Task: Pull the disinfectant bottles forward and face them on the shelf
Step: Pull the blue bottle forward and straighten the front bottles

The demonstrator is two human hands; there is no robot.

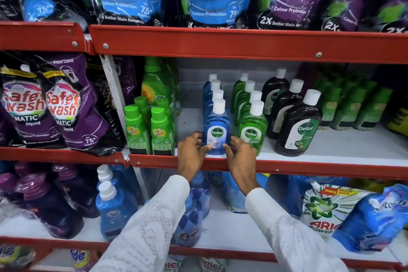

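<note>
Three rows of white-capped Dettol bottles stand on the middle shelf. The front blue bottle is at the shelf's front edge, label facing me, with more blue ones lined up behind it. My left hand grips its lower left side and my right hand its lower right side, thumbs on the label. Right of it is a row of green bottles, front one, then a row of dark brown bottles, front one, both with labels facing out.
Small green-capped bottles stand left of the blue row, with a gap of bare shelf between. Blurred green packs sit far right. A red shelf lip runs along the front. Detergent pouches hang above; bottles and packs fill the shelf below.
</note>
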